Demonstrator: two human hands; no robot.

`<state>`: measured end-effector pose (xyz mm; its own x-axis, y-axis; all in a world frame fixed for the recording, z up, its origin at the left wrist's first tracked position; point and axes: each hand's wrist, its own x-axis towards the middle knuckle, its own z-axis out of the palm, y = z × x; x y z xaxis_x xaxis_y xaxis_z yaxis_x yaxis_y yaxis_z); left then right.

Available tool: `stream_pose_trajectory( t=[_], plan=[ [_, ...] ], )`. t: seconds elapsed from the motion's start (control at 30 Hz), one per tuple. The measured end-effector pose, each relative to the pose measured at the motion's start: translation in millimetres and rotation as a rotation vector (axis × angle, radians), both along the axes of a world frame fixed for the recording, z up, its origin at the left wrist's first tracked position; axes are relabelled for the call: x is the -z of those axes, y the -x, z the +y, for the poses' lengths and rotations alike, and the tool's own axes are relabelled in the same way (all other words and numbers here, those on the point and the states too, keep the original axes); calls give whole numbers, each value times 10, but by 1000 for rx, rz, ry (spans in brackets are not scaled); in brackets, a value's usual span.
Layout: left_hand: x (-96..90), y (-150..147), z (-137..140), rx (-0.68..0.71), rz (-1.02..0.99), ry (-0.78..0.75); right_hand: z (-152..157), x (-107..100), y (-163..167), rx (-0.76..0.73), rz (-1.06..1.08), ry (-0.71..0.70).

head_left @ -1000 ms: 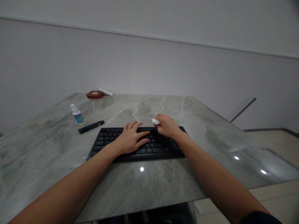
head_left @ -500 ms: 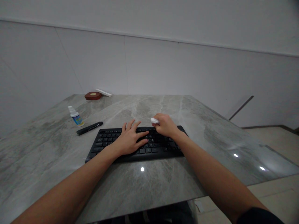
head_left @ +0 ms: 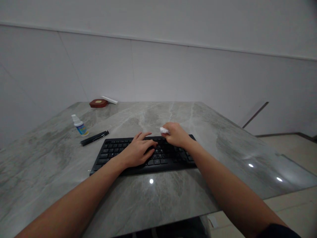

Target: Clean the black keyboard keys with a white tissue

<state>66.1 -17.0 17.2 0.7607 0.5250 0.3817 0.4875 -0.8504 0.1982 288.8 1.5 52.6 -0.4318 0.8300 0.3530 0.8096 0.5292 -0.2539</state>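
A left hand point(head_left: 137, 152), fingers loosely spread, lies over a black keyboard point(head_left: 163, 161); the right hand point(head_left: 176, 135) (curled) grips a white wad point(head_left: 164, 130).

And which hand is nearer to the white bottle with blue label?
The left. The left hand is over the keyboard, to the bottle's right and closer to the wearer. The right hand, holding a white wad, is farther right.

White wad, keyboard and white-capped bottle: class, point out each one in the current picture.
White wad point(head_left: 164, 130): head view, on the part sticking out of the grip.
Keyboard point(head_left: 157, 162): head view, on the lower keys.
White-capped bottle point(head_left: 81, 129): head view, on its label.
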Motion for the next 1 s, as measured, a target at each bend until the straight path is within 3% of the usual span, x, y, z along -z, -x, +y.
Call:
stream_pose_trajectory(
  t=[0.17, 0.3, 0.43, 0.6, 0.77, 1.0],
  plan=[
    [0, -35, -31, -17, 38, 49, -43, 6, 25, -41, 51, 71],
    [11, -89, -36, -4, 34, -29, -58, 141, -27, -140, 97, 5],
    [23, -100, -43, 46, 16, -115, -33, 287, -168, -55, 288, -104],
    [70, -135, -114, -34, -36, -267, 20, 340, -228, -69, 313, -174],
    [91, -163, -142, -46, -51, -355, -59, 337, -108, -179, 284, -97],
    [99, -148, -120, -28, -52, -386, -67, 382, -26, -104, 192, -72]
  ],
)
